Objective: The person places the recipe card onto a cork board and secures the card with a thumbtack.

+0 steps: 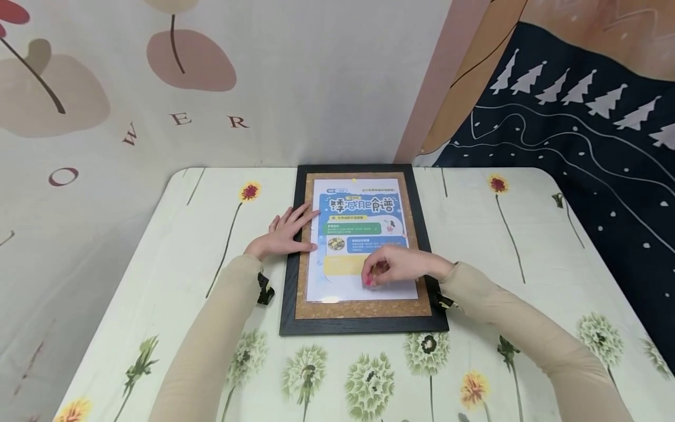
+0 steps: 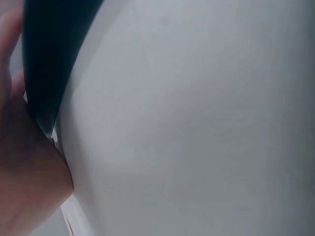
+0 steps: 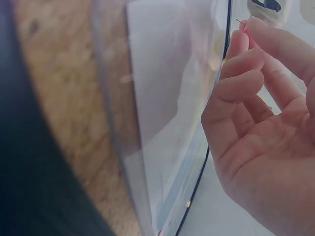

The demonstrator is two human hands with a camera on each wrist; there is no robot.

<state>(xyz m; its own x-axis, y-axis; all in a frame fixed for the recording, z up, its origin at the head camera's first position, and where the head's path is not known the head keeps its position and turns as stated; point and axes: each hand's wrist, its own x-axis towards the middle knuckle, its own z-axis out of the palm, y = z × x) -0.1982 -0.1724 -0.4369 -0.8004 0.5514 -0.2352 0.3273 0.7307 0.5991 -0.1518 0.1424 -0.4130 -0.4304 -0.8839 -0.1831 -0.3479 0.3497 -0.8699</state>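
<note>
A printed poster (image 1: 364,234) in a clear sleeve lies on a cork board (image 1: 364,309) with a black frame (image 1: 364,326). My left hand (image 1: 285,233) rests across the frame's left side, fingers spread, fingertips touching the poster's left edge. Over the poster's lower right part, my right hand (image 1: 398,264) pinches a pink push pin (image 3: 245,28) between thumb and fingertips. Its thin metal point shows free of the board in the right wrist view. Part of the poster's lower text is hidden behind that hand. The left wrist view catches only part of the left hand (image 2: 29,167) beside the dark frame.
A small yellow pin (image 1: 354,180) is at the poster's top edge. The board lies on a table (image 1: 184,328) covered with flower-print cloth. Behind the table hang a pale printed cloth (image 1: 316,88) and a dark cloth (image 1: 554,129) with white trees.
</note>
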